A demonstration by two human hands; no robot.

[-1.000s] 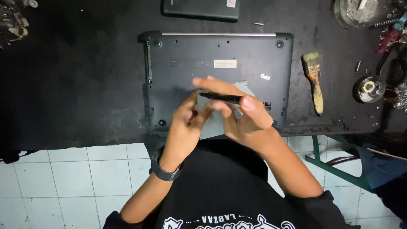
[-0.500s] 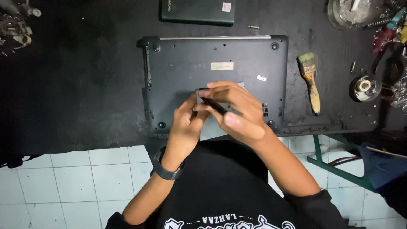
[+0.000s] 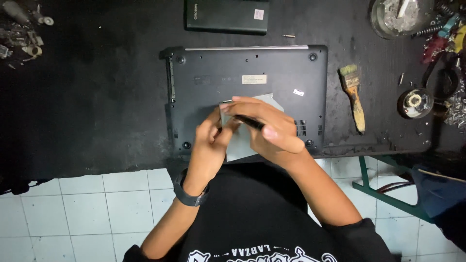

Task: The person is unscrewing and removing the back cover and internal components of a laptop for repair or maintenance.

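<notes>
Black and scuffed, the workbench (image 3: pixel 97 97) carries an upturned dark laptop (image 3: pixel 204 82) with a small pale rectangular label (image 3: pixel 254 79) on its base and a tiny white sticker (image 3: pixel 298 92) nearby. Over its near edge, the left hand (image 3: pixel 209 145) pinches a flat grey panel (image 3: pixel 239 145), while the right hand (image 3: pixel 269 128) is closed around a thin black tool (image 3: pixel 250 122) laid against it. At the far right, a round glass dish (image 3: pixel 388 19) holds pale scraps; a dark slab with a white corner label (image 3: pixel 258 14) lies beyond, and a paintbrush (image 3: pixel 353 94) beside the laptop.
</notes>
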